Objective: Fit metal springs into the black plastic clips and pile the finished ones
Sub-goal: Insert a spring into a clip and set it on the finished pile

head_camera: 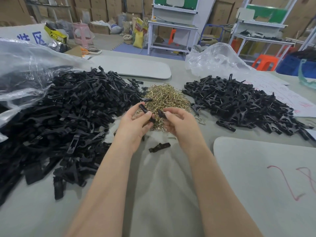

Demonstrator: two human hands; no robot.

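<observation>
A heap of brass-coloured metal springs [164, 97] lies mid-table. Left of it spreads a big pile of loose black plastic clip halves [71, 106]. On the right sits a pile of assembled black clips [239, 103] with springs showing. My left hand [135, 124] grips one black clip half [145, 112] between thumb and fingers, just above the near edge of the springs. My right hand [179, 122] pinches a second black clip half [160, 113] close beside the first. The two pieces are nearly touching.
One loose black clip half [159, 147] lies on the grey table cover between my forearms. Clear plastic bags sit at the left [22, 65] and back right [215, 60]. A grey board [266, 177] with red marks lies at the right front. Benches and stools stand behind.
</observation>
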